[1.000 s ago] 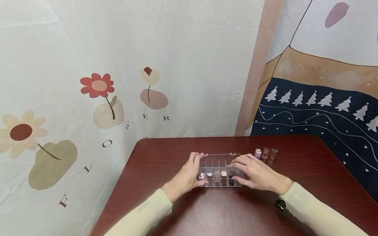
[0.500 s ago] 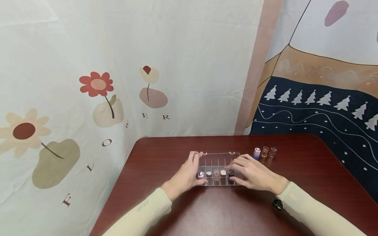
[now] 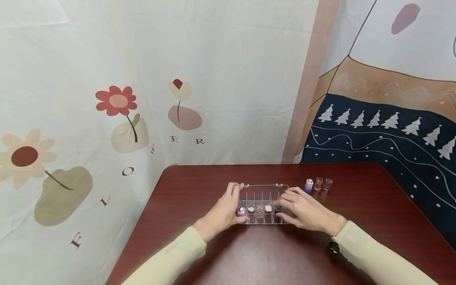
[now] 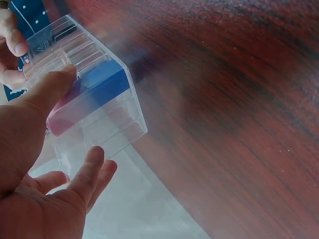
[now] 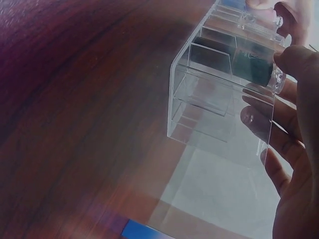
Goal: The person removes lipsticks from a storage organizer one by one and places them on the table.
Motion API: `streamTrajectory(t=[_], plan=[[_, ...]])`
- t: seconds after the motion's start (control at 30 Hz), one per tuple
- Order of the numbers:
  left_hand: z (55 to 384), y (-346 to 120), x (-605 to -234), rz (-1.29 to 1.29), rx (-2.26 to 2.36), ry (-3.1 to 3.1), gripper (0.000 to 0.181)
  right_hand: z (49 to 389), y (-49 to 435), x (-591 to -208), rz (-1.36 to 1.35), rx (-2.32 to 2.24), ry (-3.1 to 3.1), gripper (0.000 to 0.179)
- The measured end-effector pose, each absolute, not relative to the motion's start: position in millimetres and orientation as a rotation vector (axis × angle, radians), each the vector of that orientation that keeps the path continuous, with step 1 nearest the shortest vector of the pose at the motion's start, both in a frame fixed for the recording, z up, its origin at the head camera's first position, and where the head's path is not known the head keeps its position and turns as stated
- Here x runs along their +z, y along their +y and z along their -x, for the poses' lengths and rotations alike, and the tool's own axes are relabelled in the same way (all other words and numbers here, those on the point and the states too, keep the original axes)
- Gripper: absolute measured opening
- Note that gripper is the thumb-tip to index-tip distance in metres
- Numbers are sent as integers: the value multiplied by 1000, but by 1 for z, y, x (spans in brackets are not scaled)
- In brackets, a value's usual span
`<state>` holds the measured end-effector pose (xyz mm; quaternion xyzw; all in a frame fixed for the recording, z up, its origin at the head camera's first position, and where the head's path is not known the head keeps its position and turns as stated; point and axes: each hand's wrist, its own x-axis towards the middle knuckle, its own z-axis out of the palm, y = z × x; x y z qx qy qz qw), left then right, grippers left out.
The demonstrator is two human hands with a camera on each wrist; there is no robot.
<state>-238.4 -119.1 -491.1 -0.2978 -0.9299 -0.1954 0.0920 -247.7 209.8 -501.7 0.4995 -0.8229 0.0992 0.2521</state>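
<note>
A clear compartmented organizer (image 3: 263, 194) stands on the table with a row of small cosmetic tubes in its front slots. My left hand (image 3: 222, 208) holds its left end, thumb at the front and fingers round the side. In the left wrist view a pink-to-blue tube (image 4: 92, 92) shows through the clear wall beside the thumb (image 4: 55, 84). At the right end, my right hand (image 3: 308, 209) has thumb and fingertips about the top of a dark lipstick tube (image 5: 254, 64), which stands in its slot. The other right fingers (image 5: 254, 119) lie along the box's far side.
Behind my right hand, a pink-and-blue tube (image 3: 308, 186) and two small clear-capped tubes, one reddish (image 3: 318, 183) and one dark (image 3: 327, 184), stand on the red-brown table (image 3: 199, 182). Printed cloth (image 3: 228, 79) hangs beyond the table's back edge.
The dark tube sits slightly lower in its slot than a second ago. My right hand has shifted a little left, uncovering more of the pink-and-blue tube behind it. The left hand barely moves.
</note>
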Motion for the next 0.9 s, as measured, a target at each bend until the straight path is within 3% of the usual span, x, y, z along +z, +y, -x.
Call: streamTrajectory(t=[0.6,0.73,0.9], plan=[[239,-121,-492,903,-605,-2754,111,247,209,-502,-1359,310,-2241,30],[247,-127,-507,946,-646,-2703,114,246,209,-501,-1362,299,-2232,30],[239,-120,-492,898,-615,-2763,113,245,210,-500,-1353,302,-2247,31]])
